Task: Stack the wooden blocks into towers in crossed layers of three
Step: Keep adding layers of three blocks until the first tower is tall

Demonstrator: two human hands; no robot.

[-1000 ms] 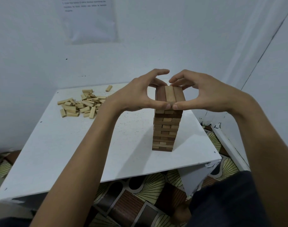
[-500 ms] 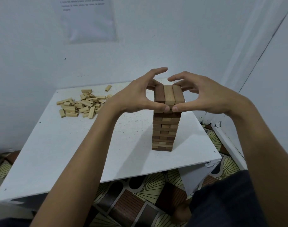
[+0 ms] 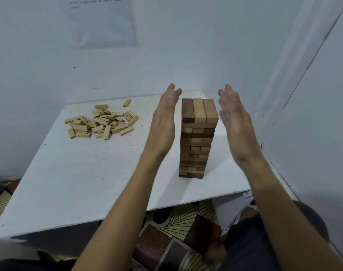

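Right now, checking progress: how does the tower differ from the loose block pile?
The tower stands upright in crossed layers; the pile lies jumbled. The tower mixes dark and pale blocks; the pile is all pale. The tower stands between the left hand and right hand; the pile lies left of both. Both rest on the white table, untouched.

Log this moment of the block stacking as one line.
tower: standing, top layer of three | left hand: open, flat, beside tower | right hand: open, flat, beside tower | loose blocks: piled on table, left

Open table [image 3: 78, 182] lies between tower [image 3: 197, 137] and loose-block pile [image 3: 101, 124]; a wall [image 3: 313, 114] hems the right side.
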